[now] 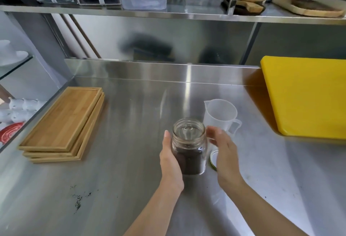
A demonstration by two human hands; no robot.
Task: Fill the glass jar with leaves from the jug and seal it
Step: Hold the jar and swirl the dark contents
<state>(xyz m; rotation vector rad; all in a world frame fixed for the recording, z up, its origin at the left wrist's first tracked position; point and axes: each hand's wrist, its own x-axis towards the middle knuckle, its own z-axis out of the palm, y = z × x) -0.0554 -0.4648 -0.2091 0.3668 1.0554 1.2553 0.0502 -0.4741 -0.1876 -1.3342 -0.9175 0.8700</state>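
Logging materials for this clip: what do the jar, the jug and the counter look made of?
Jar: clear glass, glossy highlights, dark leaves visible through it. Jug: translucent, milky plastic, probably, with matte look. Counter: brushed stainless steel, streaked reflections.

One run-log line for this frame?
left hand: holds clear glass jar, open, part-filled with dark leaves | right hand: beside jar | translucent plastic jug: empty

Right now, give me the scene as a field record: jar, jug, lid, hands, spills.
jar: open, roughly half full of dark leaves, on the counter
jug: upright behind the jar, looks empty
lid: on the counter right of the jar, partly hidden by the right hand
left hand: gripping the jar's side
right hand: open beside the jar
spills: leaf crumbs front left
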